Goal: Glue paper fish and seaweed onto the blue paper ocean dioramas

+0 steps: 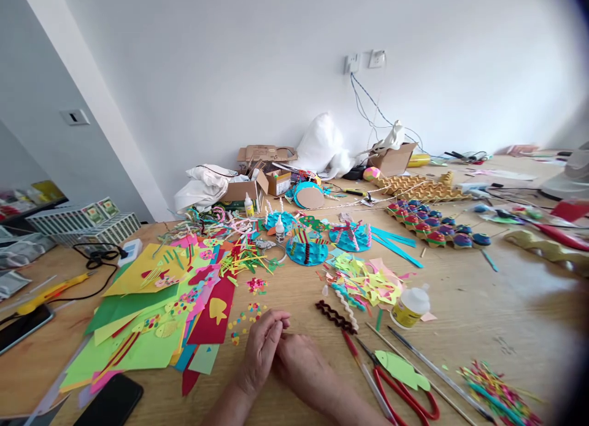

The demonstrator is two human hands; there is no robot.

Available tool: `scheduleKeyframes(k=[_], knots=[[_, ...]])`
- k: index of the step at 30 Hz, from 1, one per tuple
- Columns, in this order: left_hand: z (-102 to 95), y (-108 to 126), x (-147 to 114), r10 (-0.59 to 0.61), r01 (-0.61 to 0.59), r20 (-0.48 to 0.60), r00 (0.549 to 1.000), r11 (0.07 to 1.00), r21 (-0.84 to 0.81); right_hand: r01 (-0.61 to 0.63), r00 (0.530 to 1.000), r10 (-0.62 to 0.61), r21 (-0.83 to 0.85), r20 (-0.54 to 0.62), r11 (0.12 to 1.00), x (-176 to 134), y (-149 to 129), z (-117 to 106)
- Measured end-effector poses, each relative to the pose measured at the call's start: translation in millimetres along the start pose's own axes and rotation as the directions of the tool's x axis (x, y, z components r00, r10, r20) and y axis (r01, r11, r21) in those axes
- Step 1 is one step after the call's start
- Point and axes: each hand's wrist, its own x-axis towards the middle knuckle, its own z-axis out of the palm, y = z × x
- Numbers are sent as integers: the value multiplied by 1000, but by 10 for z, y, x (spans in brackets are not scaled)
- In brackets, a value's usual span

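My left hand (262, 352) and my right hand (301, 357) rest folded together on the wooden table. The left hand's fingers are pressed together and lie over the right hand's fingers, which are mostly hidden. Both hands are closed, and no object shows in them. Small round paper dots (243, 321) lie just beyond my left hand. To the right of my hands are a dark brown wavy strip (335, 317), a cream wavy strip (346, 310), a red-handled pair of scissors (405, 398) and a green paper fish (399, 367) on top of the scissors.
Coloured paper sheets (138, 328) and a black phone (110, 401) lie left. Blue-covered crafts (307, 249), paper scraps (368, 278) and a glue bottle (411, 306) stand ahead. A painted egg carton (437, 226) is further right, with boxes (243, 189) by the wall.
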Motion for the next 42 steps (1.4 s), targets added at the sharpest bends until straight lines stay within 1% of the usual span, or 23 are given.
scheduleKeyframes(k=[2,5,7,10,13,14,16,18,19,21,23,25,27,30,34,38,40,42], knots=[[10,57,3,28,-29,49,998,1000,3,-28,999,30,57,-30,998,21,-4,57],[28,113,1,62,-64,78,995,998,28,-20,993,41,177,-112,984,35,-11,123],[42,131,-5,75,-79,74,994,995,55,4,987,35,249,-155,969,30,-14,135],[67,149,-9,90,-96,51,995,988,120,57,982,4,319,-186,946,3,-10,116],[90,182,4,123,-131,51,991,965,226,117,977,-45,350,-208,929,-23,4,118],[95,199,13,141,-153,66,988,954,258,114,977,-41,347,-209,931,-24,8,134],[103,239,32,186,-211,109,977,928,309,39,978,30,322,-207,946,-5,11,179],[105,276,49,239,-279,157,958,898,341,-69,969,135,297,-208,952,35,13,224],[103,289,55,261,-310,181,948,883,352,-95,964,162,291,-213,952,54,16,237],[91,298,59,279,-346,225,934,866,361,-77,962,146,284,-229,956,75,27,241],[70,289,53,260,-339,255,931,875,346,9,970,57,266,-237,964,59,42,222],[46,270,42,217,-297,276,937,908,297,96,971,-38,242,-235,966,19,53,198],[25,247,26,179,-247,285,942,942,226,133,968,-79,221,-237,966,-16,55,186],[10,206,-6,144,-188,274,951,972,143,123,968,-72,206,-242,971,-26,51,197],[19,134,-54,124,-150,234,964,984,98,137,966,-93,175,-240,975,4,59,257],[41,95,-49,130,-150,194,972,984,95,140,962,-91,181,-257,973,10,74,281],[48,93,-30,133,-153,176,975,982,107,138,961,-87,183,-261,973,3,77,256],[48,91,-14,135,-156,160,978,980,126,141,966,-97,173,-241,975,-6,78,217]])
